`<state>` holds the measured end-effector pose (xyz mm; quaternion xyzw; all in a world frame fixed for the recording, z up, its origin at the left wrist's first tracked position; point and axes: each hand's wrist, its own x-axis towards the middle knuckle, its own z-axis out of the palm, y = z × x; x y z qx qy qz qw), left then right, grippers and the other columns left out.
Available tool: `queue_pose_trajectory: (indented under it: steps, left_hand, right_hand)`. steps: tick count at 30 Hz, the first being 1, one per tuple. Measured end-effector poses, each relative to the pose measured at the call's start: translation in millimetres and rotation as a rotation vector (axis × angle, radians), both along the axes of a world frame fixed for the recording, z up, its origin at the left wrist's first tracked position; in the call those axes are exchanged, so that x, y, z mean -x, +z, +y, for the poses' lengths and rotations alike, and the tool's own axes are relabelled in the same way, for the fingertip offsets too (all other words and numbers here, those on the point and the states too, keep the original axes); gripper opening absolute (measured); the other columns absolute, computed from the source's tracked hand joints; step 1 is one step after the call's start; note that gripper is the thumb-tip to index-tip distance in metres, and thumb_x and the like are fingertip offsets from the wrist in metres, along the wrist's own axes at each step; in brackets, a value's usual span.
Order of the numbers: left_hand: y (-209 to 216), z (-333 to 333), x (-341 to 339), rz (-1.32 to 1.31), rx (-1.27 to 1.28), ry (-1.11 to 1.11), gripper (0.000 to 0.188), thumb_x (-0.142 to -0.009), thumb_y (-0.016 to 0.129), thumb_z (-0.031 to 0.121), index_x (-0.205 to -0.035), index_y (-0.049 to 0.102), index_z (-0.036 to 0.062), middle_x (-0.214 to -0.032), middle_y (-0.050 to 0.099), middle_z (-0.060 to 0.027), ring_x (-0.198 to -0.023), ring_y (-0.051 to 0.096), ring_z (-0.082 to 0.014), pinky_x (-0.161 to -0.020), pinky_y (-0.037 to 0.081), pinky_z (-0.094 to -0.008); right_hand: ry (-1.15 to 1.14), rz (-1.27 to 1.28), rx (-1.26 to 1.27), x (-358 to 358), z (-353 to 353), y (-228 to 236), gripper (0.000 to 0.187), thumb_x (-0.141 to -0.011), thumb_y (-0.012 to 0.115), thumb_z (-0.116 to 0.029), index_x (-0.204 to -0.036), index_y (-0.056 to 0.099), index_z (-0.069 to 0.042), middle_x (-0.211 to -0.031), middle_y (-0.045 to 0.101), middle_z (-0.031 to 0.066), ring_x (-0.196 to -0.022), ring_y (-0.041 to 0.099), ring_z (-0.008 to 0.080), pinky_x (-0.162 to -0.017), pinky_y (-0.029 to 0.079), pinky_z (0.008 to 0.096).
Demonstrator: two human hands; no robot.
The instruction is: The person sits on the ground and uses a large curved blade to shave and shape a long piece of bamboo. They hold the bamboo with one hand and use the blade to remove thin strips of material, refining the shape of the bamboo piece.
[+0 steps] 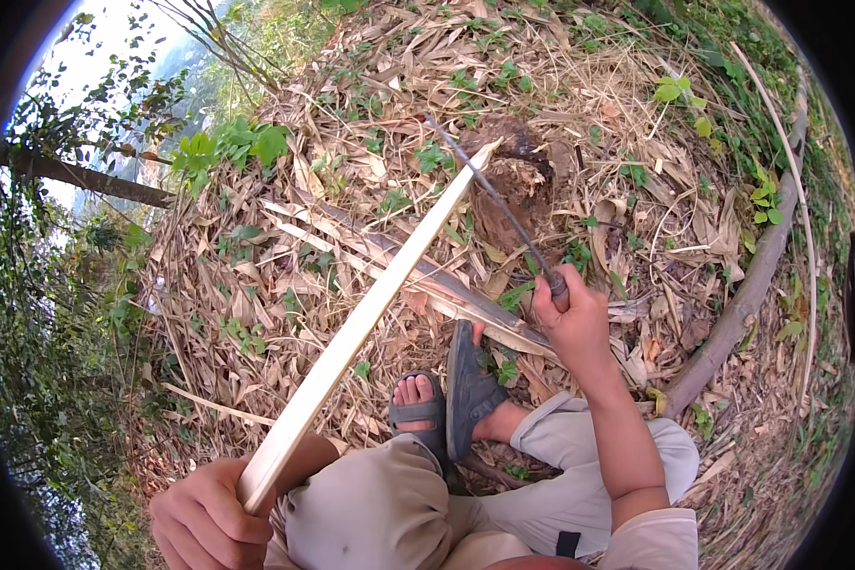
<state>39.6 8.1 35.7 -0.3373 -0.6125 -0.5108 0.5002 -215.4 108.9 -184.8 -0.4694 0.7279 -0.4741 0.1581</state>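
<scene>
My left hand (pixel 214 513), at the lower left, is closed round the thick near end of a long pale wooden stick (pixel 351 337). The stick slants away up and to the right, and its far end narrows to a rough point. In my right hand (pixel 572 318) is the handle of a long, thin-bladed knife (pixel 513 223). Its dark blade runs up and to the left, crossing the stick close to the pointed end; whether the two touch I cannot tell. Beneath that crossing stands a weathered brown tree stump (pixel 515 195), partly hidden by blade and stick.
Split lengths of wood with dark bark (pixel 446 290) lie across the leaf litter before my sandalled feet (pixel 465 394). A long grey branch (pixel 755 290) curves along the right side. Dry leaves and small green plants (pixel 242 144) cover the slope; trees stand at left.
</scene>
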Motion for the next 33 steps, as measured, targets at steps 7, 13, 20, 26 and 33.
queue_pose_trajectory:
  steps: [7, 13, 20, 26, 33]
  left_hand:
    - [-2.0, -1.7, 2.7, 0.012, 0.045, -0.052, 0.039, -0.091, 0.064, 0.012, -0.054, 0.058, 0.0058, -0.045, 0.046, 0.0049, -0.035, 0.038, -0.0041, -0.037, 0.028, -0.0196]
    - [-4.8, -5.0, 6.9, -0.056, 0.01, -0.068, 0.045, -0.094, 0.064, 0.023, -0.052, 0.059, 0.0068, -0.042, 0.047, 0.0047, -0.034, 0.036, -0.0047, -0.036, 0.029, -0.0193]
    - [-1.4, -12.2, -0.2, -0.037, -0.029, -0.046, 0.047, -0.095, 0.063, 0.025, -0.051, 0.059, 0.0083, -0.041, 0.047, 0.0051, -0.033, 0.035, -0.0043, -0.037, 0.029, -0.0192]
    - [-2.5, -11.0, 2.2, -0.048, -0.02, -0.055, 0.047, -0.095, 0.063, 0.024, -0.051, 0.059, 0.0081, -0.041, 0.047, 0.0052, -0.032, 0.034, -0.0042, -0.036, 0.027, -0.0194]
    - [2.9, -6.3, 3.5, -0.053, 0.021, -0.065, 0.047, -0.095, 0.064, 0.023, -0.051, 0.059, 0.0075, -0.041, 0.047, 0.0049, -0.032, 0.035, -0.0044, -0.036, 0.027, -0.0199]
  right_hand:
    - [-0.007, 0.154, 0.158, -32.0, 15.0, 42.3, 0.021, -0.087, 0.073, -0.024, -0.087, 0.061, -0.006, -0.055, 0.057, 0.0056, -0.049, 0.062, 0.0265, -0.047, 0.048, 0.0373]
    - [-0.194, -0.071, -0.171, 12.5, -5.1, 11.8, 0.026, -0.091, 0.069, -0.025, -0.082, 0.056, -0.004, -0.052, 0.054, 0.0085, -0.046, 0.058, 0.0283, -0.047, 0.044, 0.0404]
    - [-0.035, 0.198, 0.21, -29.6, 10.6, 37.3, 0.03, -0.09, 0.071, -0.03, -0.084, 0.058, -0.004, -0.055, 0.058, 0.0102, -0.05, 0.061, 0.0306, -0.048, 0.046, 0.0408]
    - [-0.211, -0.003, -0.223, 8.0, -3.7, 14.2, 0.031, -0.093, 0.067, -0.031, -0.083, 0.056, -0.004, -0.056, 0.06, 0.0119, -0.052, 0.063, 0.0328, -0.05, 0.047, 0.0442]
    - [-0.113, 0.173, 0.014, -8.7, 2.7, 13.9, 0.03, -0.091, 0.071, -0.029, -0.084, 0.056, -0.004, -0.06, 0.061, 0.0109, -0.051, 0.061, 0.0322, -0.049, 0.047, 0.0419]
